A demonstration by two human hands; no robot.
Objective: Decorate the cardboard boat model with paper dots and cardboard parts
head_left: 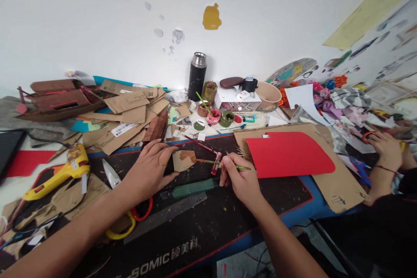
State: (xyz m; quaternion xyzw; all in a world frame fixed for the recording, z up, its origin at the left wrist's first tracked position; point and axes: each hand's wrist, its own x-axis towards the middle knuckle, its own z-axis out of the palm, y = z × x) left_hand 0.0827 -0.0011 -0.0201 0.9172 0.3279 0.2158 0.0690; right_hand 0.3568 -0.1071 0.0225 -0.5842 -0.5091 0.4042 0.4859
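My left hand (151, 167) has its index finger and thumb at the left corners of a small cardboard piece (177, 163), pinning it over the dark mat (260, 197). Part of that piece is coated with brown paint. My right hand (241, 178) grips a thin paintbrush (206, 161), whose bristles touch the painted part. A small red-and-white stick-like item (216, 164) lies under the brush. Just below the brush is a green-handled tool (192, 188), beside a metal ruler (169, 217). Scissors (111, 173) with red and yellow handles lie partly under my left forearm.
Paint jars (227, 118) and a black flask (197, 76) stand at the back. Cardboard scraps (130, 106), a brown model boat (58, 100) and a yellow glue gun (61, 173) are left. Red sheet (289, 154) lies right, near another person's hand (384, 150).
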